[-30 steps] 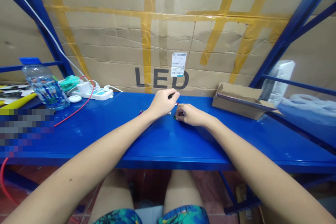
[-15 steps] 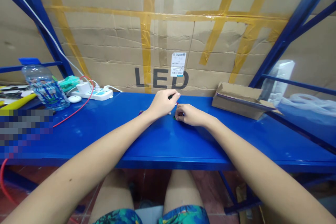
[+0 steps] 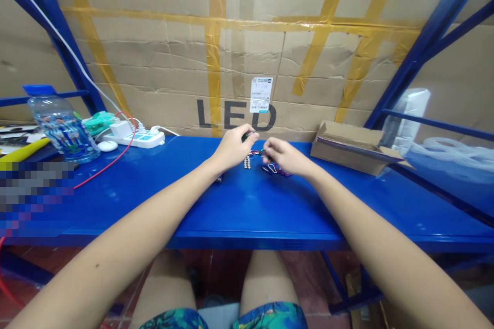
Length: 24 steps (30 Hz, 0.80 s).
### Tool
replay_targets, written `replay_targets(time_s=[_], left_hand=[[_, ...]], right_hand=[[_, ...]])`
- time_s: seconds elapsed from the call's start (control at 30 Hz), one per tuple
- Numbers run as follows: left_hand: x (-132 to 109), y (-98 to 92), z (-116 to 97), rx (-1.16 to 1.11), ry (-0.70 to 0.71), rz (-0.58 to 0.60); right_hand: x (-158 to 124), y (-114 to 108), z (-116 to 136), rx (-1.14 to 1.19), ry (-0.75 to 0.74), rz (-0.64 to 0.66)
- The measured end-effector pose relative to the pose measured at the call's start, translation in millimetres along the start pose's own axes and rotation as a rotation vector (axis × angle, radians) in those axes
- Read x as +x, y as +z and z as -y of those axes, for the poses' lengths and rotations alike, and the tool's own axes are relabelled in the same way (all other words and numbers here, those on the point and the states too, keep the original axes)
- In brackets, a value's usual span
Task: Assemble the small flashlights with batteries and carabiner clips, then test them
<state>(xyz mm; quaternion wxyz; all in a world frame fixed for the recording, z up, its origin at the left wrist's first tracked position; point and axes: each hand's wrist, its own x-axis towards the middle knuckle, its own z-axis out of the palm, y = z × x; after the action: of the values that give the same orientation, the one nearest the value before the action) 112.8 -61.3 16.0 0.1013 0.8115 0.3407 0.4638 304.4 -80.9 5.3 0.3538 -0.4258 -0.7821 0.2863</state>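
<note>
My left hand (image 3: 236,148) is closed over the far middle of the blue table, its fingers round a small green item (image 3: 245,136) that looks like a carabiner, mostly hidden. Just right of it my right hand (image 3: 281,154) has its fingertips pinched together; what they hold, if anything, is too small to make out. Between the hands lies a small red-and-green piece (image 3: 255,152). Small shiny metal parts (image 3: 247,163) sit in short rows below my left fingers. Several coloured carabiners (image 3: 271,168) lie under my right hand. A small dark piece (image 3: 219,180) shows beside my left wrist.
A cardboard tray box (image 3: 347,147) stands at the right, with clear tubing (image 3: 447,157) behind the rack bar. On the left are a water bottle (image 3: 62,126), a white power strip (image 3: 143,139) and a red cable (image 3: 116,159). A large carton (image 3: 173,77) closes off the back.
My right hand has lifted and shifted slightly away and to the right, uncovering the carabiners. The left hand has moved a little left, uncovering the metal parts; green now shows in its fingers.
</note>
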Motion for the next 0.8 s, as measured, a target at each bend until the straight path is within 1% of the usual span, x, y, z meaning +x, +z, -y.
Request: replay_targets(time_s=[0.07, 0.13, 0.2, 0.23, 0.27, 0.33, 0.4, 0.43, 0.57, 0.63, 0.7, 0.8], left_hand=[[0, 0.0, 1, -0.017, 0.022, 0.054], [-2, 1.6, 1, -0.039, 0.084, 0.129], [-3, 3.6, 1, -0.014, 0.168, 0.196], [-3, 4.4, 1, 0.019, 0.205, 0.211], [-3, 4.9, 1, 0.055, 0.229, 0.208], [-3, 4.5, 0, 0.100, 0.237, 0.158], [-3, 2.9, -1, 0.097, 0.230, 0.108], [-2, 2.1, -1, 0.093, 0.235, 0.103], [0, 1.5, 2, 0.110, 0.278, 0.129], [0, 2.2, 4, 0.113, 0.264, 0.124], [1, 2.9, 6, 0.114, 0.241, 0.107], [0, 3.5, 5, 0.125, 0.228, 0.083]], right_hand=[[2, -6, -1, 0.190, 0.033, -0.118], [2, -9, 0, 0.378, 0.080, -0.159], [1, -8, 4, 0.548, 0.142, -0.114], [0, -6, 7, 0.619, 0.173, -0.076], [0, -4, 9, 0.679, 0.203, -0.037], [-2, -1, 14, 0.767, 0.254, 0.020], [-3, 0, 17, 0.822, 0.289, 0.055], [-3, 0, 18, 0.842, 0.299, 0.072], [-7, -2, 22, 0.884, 0.296, 0.163], [-9, -4, 23, 0.900, 0.278, 0.204], [-10, -6, 23, 0.908, 0.255, 0.228], [-9, -9, 21, 0.900, 0.236, 0.229]])
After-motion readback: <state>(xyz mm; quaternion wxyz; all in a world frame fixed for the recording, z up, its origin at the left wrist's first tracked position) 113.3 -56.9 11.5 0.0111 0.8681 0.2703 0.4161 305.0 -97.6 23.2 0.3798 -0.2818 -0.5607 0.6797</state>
